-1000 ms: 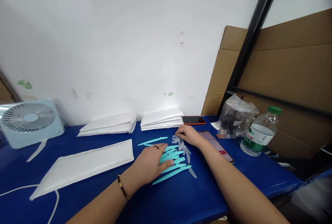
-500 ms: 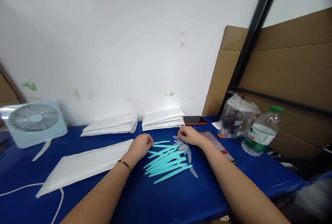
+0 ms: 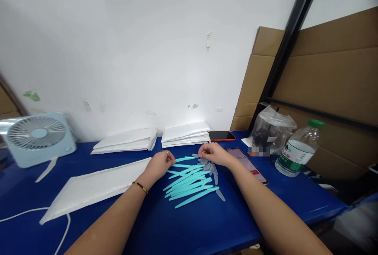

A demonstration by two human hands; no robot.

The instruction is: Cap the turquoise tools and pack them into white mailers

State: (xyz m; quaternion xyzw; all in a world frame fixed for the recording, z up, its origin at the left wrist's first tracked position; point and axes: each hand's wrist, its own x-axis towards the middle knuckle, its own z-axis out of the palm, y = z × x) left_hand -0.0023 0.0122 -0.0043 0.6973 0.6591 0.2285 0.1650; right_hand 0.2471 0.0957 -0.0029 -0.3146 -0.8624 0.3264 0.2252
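Observation:
Several turquoise sticks with narrow ends (image 3: 189, 186) lie in an overlapping pile on the blue table (image 3: 165, 227). My left hand (image 3: 161, 164) pinches one turquoise stick (image 3: 186, 158) at its left end, above the pile. Facing it, my right hand (image 3: 210, 153) has its fingertips closed on a small clear cover (image 3: 195, 155), near that stick's right end. More translucent covers (image 3: 210, 167) are scattered below my right hand, and one (image 3: 220, 194) sits apart at the pile's lower right.
A white padded envelope (image 3: 97, 188) lies left of the pile. Behind stand envelope stacks (image 3: 125, 140) (image 3: 186, 133) and a phone (image 3: 222, 136). Another phone (image 3: 246, 164), a bagged cup (image 3: 270, 129) and a bottle (image 3: 298, 150) are right; a fan (image 3: 39, 136) is left.
The turquoise stick in my left hand has risen slightly off the pile. My right hand has shifted a little left, bringing a clear cover close to the stick's end.

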